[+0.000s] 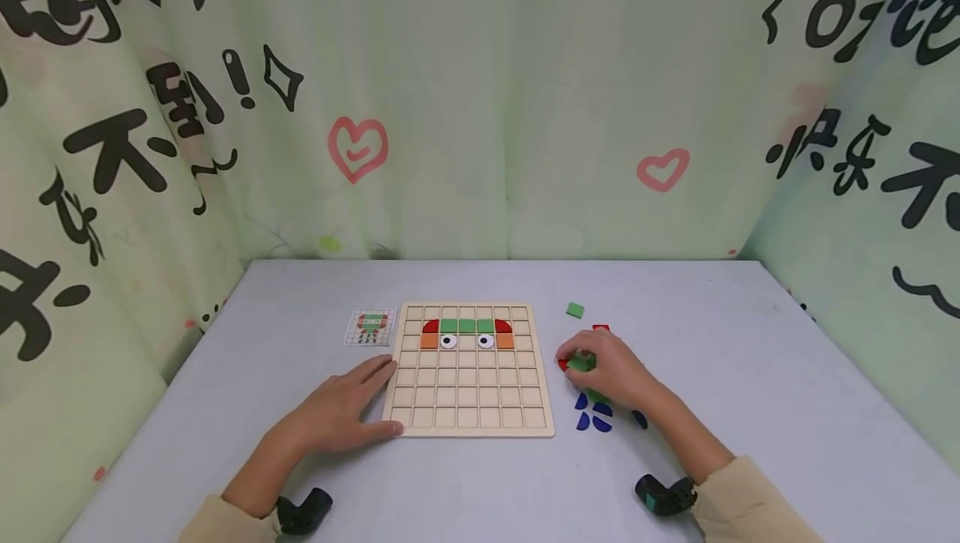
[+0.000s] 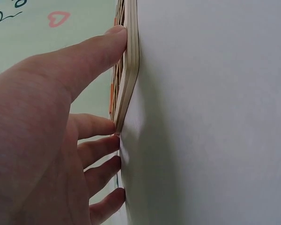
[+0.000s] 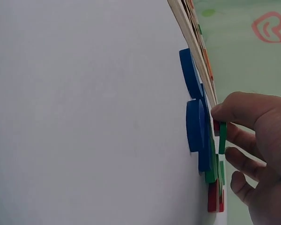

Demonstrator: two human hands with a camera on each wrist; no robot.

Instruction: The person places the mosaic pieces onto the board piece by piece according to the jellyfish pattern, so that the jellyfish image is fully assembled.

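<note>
- Nearest the camera, at the near left, lay your left sleeve (image 1: pixel 225 522), a black wrist device (image 1: pixel 303 514) just right of it.
- Your left hand (image 1: pixel 337 410) was spread wide and held nothing, its thumb and index finger touching the left side of the wooden grid board (image 1: pixel 468 397).
- Just left of the board's far part lay a picture card (image 1: pixel 371 327).
- Your board sat on the white table (image 1: pixel 675 301) between your hands. Its far rows carried, left to right, a red piece (image 1: pixel 431 326) above an orange square (image 1: pixel 429 341), three green squares (image 1: pixel 467 326) with eye tiles (image 1: pixel 448 342) under the outer two, then another red-and-orange pair.
- Right of the board, a loose green tile (image 1: pixel 575 310) lay far off, with blue pieces (image 1: pixel 602 424) nearer you.
- Your right hand (image 1: pixel 611 368) was narrowed, pinching a green piece (image 1: pixel 581 361); dark red showed at the thumb tip, but I could not tell whether you gripped that too.
- At the near right was your right sleeve (image 1: pixel 750 505).
</note>
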